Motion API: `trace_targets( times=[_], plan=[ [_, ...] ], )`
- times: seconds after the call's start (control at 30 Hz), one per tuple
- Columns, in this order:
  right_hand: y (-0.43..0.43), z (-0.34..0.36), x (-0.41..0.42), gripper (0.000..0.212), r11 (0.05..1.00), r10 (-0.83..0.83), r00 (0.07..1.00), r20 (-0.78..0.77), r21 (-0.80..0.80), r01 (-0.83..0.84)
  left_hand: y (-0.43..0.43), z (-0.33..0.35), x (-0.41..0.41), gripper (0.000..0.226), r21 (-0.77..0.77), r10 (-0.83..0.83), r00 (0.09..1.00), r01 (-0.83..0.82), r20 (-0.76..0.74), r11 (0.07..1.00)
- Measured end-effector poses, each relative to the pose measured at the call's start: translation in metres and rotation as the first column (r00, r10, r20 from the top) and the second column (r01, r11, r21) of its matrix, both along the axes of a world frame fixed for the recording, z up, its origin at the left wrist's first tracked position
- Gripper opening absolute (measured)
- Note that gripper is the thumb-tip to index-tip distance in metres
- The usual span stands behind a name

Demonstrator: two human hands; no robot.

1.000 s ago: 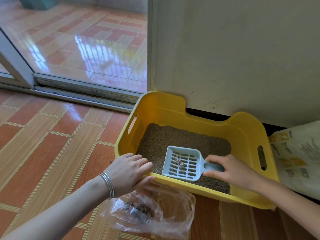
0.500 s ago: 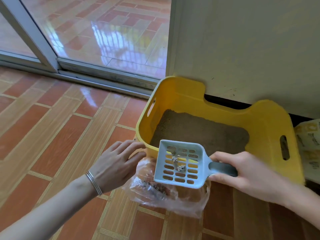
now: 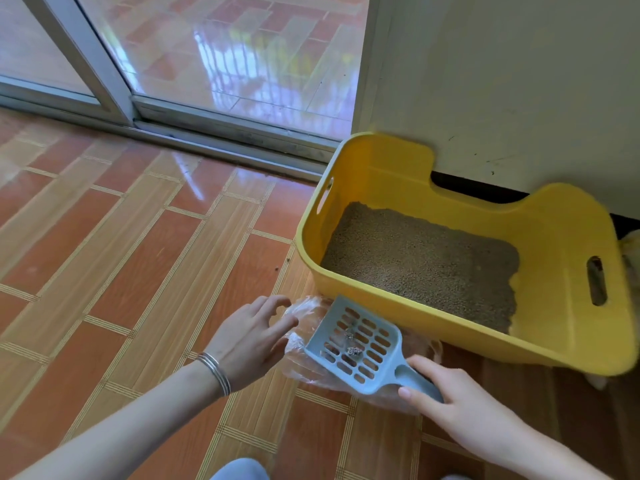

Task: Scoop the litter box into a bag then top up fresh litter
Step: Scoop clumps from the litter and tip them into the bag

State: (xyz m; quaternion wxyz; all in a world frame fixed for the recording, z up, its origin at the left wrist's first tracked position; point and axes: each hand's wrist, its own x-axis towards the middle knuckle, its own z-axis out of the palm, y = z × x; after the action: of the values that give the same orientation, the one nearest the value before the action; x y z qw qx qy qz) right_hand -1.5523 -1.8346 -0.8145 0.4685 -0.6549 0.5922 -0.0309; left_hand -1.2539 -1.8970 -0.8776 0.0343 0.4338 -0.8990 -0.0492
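We note a yellow litter box (image 3: 561, 258) on the tiled floor (image 3: 138, 271), its back against a pale wall (image 3: 502, 81) and just beside the track of a glass sliding door (image 3: 225, 64). Grey-brown litter (image 3: 419, 258) covers the bottom of the box; the layer stops short of the right-hand wall.

The right hand (image 3: 460, 407) grasps the handle of a pale blue slotted scoop (image 3: 356, 344), thumb on top and fingers curled beneath. The scoop is outside the box, in front of its near wall, held tilted over a clear plastic bag (image 3: 301, 372) that lies on the floor. A few small grey clumps (image 3: 354, 350) rest on the slotted face.

The left hand (image 3: 249, 337) is at the left edge of the bag, fingers loosely curved and touching the plastic. We cannot tell whether it grasps the bag or only rests against it. Thin metal bangles (image 3: 214, 372) sit on the left wrist.

The bag touches the near wall of the box.
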Motion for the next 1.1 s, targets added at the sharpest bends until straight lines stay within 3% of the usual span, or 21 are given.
trace_targets(
  times=[0.13, 0.23, 0.33, 0.5, 0.73, 0.83, 1.0, 1.1],
  plan=[
    [-0.002, -0.017, 0.000, 0.020, 0.992, 0.014, 0.971, -0.237, -0.117, -0.043, 0.006, -0.009, 0.001, 0.037, 0.121, 0.014, 1.000, -0.012, -0.016, 0.993],
    [-0.003, -0.029, 0.001, 0.040, 0.966, 0.097, 0.914, -0.394, -0.182, -0.181, 0.008, -0.013, -0.001, 0.037, 0.174, 0.032, 0.998, -0.023, -0.046, 0.984],
    [-0.004, -0.034, 0.002, 0.063, 0.957, 0.116, 0.905, -0.410, -0.199, -0.213, 0.008, -0.010, -0.005, 0.033, 0.146, 0.026, 0.998, -0.019, -0.051, 0.989],
    [-0.003, -0.028, -0.001, 0.065, 0.932, 0.147, 0.897, -0.417, -0.246, -0.267, 0.003, 0.000, -0.010, 0.034, 0.122, 0.015, 0.996, -0.004, -0.093, 0.993],
    [-0.005, 0.035, -0.022, 0.029, 0.969, 0.110, 0.991, -0.071, -0.213, -0.123, -0.011, 0.022, -0.009, 0.012, 0.007, -0.064, 0.987, 0.066, -0.145, 0.998],
    [-0.015, 0.071, -0.032, 0.016, 0.983, 0.035, 0.999, 0.041, -0.179, -0.027, -0.023, 0.042, -0.015, 0.022, -0.106, -0.116, 0.974, 0.097, -0.196, 0.990],
    [-0.042, 0.091, -0.065, 0.023, 0.945, -0.286, 0.929, 0.233, -0.093, 0.314, -0.045, 0.066, -0.039, 0.021, -0.234, -0.211, 0.955, 0.161, -0.209, 0.959],
    [-0.071, 0.077, -0.090, 0.032, 0.893, -0.405, 0.905, 0.130, -0.155, 0.422, -0.056, 0.070, -0.059, 0.027, -0.239, -0.252, 0.956, 0.212, -0.150, 0.948]
  ],
)
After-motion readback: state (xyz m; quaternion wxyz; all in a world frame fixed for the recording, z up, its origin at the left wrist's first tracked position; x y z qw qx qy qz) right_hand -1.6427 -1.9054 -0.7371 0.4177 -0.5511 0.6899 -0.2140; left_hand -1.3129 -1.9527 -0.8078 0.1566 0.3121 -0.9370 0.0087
